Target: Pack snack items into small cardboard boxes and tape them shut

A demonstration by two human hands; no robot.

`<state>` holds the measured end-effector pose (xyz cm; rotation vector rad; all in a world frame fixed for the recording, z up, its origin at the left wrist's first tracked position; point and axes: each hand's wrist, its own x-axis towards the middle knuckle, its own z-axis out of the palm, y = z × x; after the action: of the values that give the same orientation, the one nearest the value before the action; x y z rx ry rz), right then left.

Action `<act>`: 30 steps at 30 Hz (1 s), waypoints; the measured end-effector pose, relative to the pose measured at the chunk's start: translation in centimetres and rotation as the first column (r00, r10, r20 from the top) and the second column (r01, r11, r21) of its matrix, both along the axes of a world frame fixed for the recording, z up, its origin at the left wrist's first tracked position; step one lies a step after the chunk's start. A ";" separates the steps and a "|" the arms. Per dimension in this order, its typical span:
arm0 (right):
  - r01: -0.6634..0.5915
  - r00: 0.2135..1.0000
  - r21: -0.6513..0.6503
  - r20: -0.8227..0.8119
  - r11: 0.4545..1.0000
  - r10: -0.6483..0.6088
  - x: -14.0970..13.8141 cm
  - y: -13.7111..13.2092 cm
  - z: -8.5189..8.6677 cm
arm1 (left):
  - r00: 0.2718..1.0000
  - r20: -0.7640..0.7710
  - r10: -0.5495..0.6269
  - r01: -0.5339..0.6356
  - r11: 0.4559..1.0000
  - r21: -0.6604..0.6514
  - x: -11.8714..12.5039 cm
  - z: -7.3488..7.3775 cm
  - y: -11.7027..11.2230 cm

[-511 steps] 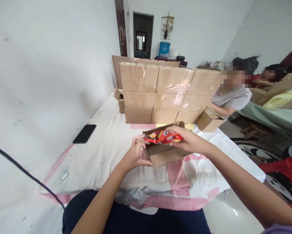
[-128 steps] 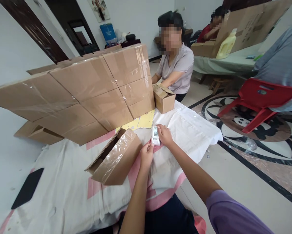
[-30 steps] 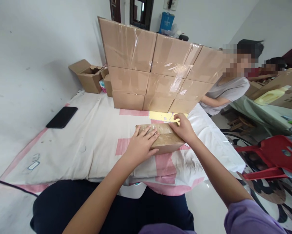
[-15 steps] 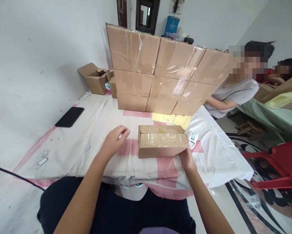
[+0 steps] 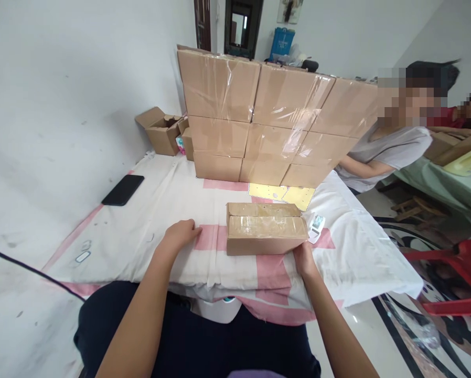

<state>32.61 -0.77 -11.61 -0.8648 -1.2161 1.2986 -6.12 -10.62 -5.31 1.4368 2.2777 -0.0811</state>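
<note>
A taped brown cardboard box (image 5: 265, 228) lies on the cloth-covered table in front of me. My right hand (image 5: 303, 257) grips its near right corner, and the box hides most of those fingers. To the left of the box, apart from it, my left hand (image 5: 180, 234) is low over the cloth, palm down. Its fingers are curled together, and whatever is in them, if anything, is hidden. A small white device with a display (image 5: 316, 227) lies just past the box's right end. Yellow sheets (image 5: 278, 194) lie behind the box.
A wall of stacked, taped cartons (image 5: 255, 121) stands across the back. A black tablet-like slab (image 5: 123, 190) lies at left, and an open carton (image 5: 162, 137) stands behind it. Another person (image 5: 400, 152) is at the right, near a red chair (image 5: 456, 283).
My left hand has come down toward the cloth and turned palm down; a small whitish bit at its fingers no longer shows. My right hand stays at the box. The view has shifted slightly left.
</note>
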 end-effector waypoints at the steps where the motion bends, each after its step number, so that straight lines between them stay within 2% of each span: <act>1: 0.000 1.000 0.000 -0.002 1.000 0.000 0.0 0.0 0.0 | 1.000 0.000 -0.001 0.001 1.000 0.000 -0.1 0.0 0.0; 30: 0.018 1.000 -0.004 0.026 1.000 -0.018 -0.3 -0.3 0.7 | 1.000 0.006 0.005 -0.005 1.000 -0.001 0.0 0.0 -0.1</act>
<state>32.31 -1.11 -10.89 -0.8956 -1.2237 1.2796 -6.13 -10.71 -5.35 1.4289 2.2754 -0.0763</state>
